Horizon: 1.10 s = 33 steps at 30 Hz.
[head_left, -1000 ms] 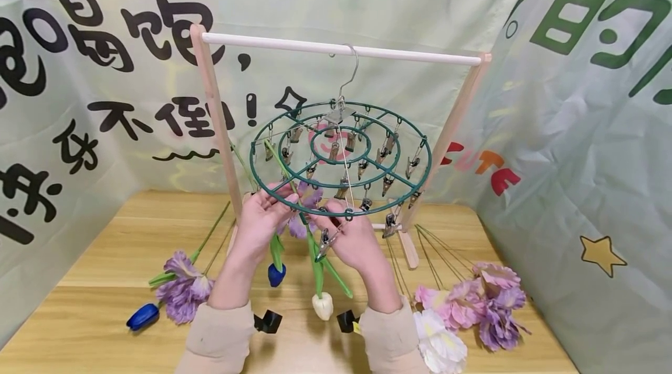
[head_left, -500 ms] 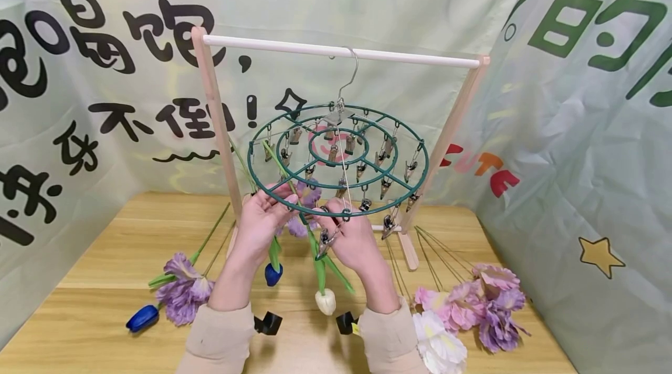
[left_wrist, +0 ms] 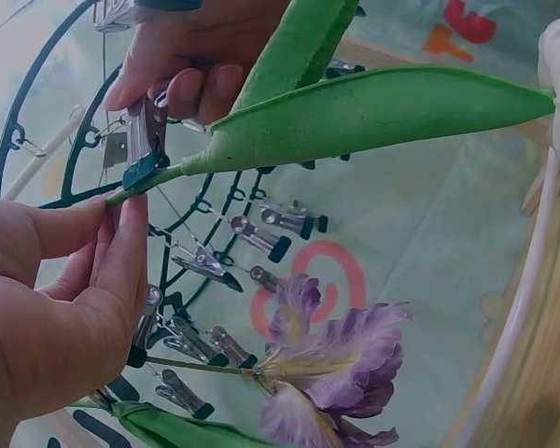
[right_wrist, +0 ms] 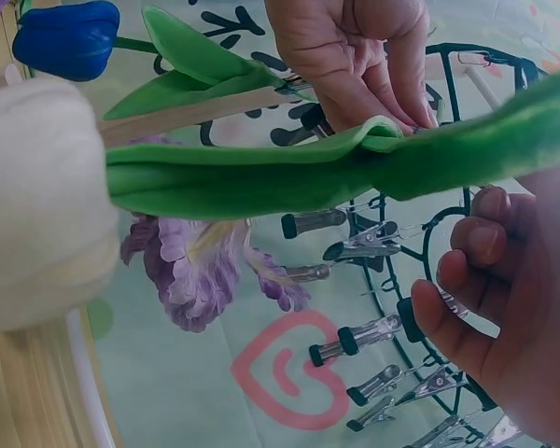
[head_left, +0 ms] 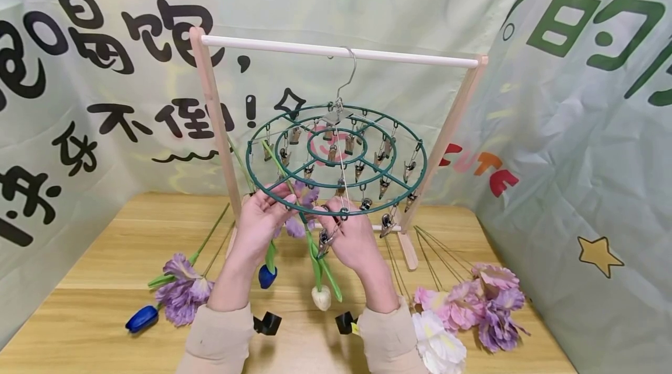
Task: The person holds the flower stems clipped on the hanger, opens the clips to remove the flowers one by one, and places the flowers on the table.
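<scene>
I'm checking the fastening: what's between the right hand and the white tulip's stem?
A metal clip: the left wrist view shows the right hand holding it, its end at the stem.

- Head view's bright, pretty even, soft shadows on the counter (head_left: 310,353) below the left grip (head_left: 261,216) and right grip (head_left: 353,240)
- Backdrop (head_left: 577,129) looks wide-angle stretched well right of the right grip
- Both wrist views: dimmer, kinda hazy
- White tulip (right_wrist: 42,205) well apart from the right grip, right wrist view, is blurry

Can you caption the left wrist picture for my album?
The left grip pinches a white tulip by its stem beside a metal clip, a purple iris behind.
</scene>
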Available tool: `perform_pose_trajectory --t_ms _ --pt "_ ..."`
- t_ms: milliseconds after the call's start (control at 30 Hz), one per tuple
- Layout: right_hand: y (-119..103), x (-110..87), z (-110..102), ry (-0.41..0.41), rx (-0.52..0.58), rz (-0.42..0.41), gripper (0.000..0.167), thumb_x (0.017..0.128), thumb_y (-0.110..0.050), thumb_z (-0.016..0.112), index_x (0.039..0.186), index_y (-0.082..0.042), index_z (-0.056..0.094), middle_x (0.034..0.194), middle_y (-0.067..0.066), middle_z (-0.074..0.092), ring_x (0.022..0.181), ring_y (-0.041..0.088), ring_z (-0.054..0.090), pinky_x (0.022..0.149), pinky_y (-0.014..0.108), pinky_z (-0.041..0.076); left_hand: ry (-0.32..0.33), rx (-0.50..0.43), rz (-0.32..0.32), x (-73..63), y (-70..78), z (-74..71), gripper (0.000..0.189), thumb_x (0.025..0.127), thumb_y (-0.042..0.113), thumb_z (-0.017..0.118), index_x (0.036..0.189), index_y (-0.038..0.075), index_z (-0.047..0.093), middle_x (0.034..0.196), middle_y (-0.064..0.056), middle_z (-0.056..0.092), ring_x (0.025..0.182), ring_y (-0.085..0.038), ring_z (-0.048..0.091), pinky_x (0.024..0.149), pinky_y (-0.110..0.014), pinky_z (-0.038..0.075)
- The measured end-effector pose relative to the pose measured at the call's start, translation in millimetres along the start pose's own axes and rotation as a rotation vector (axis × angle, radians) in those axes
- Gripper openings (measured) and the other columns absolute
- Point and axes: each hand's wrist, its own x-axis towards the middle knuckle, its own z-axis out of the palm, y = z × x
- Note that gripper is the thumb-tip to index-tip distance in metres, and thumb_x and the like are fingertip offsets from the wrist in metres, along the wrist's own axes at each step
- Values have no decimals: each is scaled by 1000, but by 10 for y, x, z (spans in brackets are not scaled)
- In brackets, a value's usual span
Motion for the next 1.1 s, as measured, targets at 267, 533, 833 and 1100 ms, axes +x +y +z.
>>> perform_pose_trajectory --t_ms 267,533,833,1100 --pt "-6 18 -15 12 11 11 27 103 -16 64 80 -12 51 78 2 49 74 19 47 65 32 41 -10 30 12 17 -35 -13 29 102 -6 59 131 -6 57 111 -17 74 91 -11 75 64 -15 52" --pt "-4 30 -1 38 -29 41 27 102 -16 67 79 -11 53 74 2 50 70 20 49 61 33 41 -23 49 43 44 -114 -31 33 103 -6 57 136 -13 59 131 -25 67 111 -25 72 96 -34 59" --pt "-7 21 24 64 -20 92 34 106 -23 60 76 -11 50 71 0 43 68 19 46 60 31 39 -44 101 -40 32 -183 -145 39 105 -7 52 143 -10 53 146 -29 54 109 -14 69 93 -31 60" --pt "-1 27 5 50 -10 108 35 109 -27 56 78 -12 49 72 1 43 69 18 45 60 31 39 -58 145 -61 -29 -245 -163 15 104 -3 58 117 -9 62 106 -11 69 95 -19 73 87 -33 62"
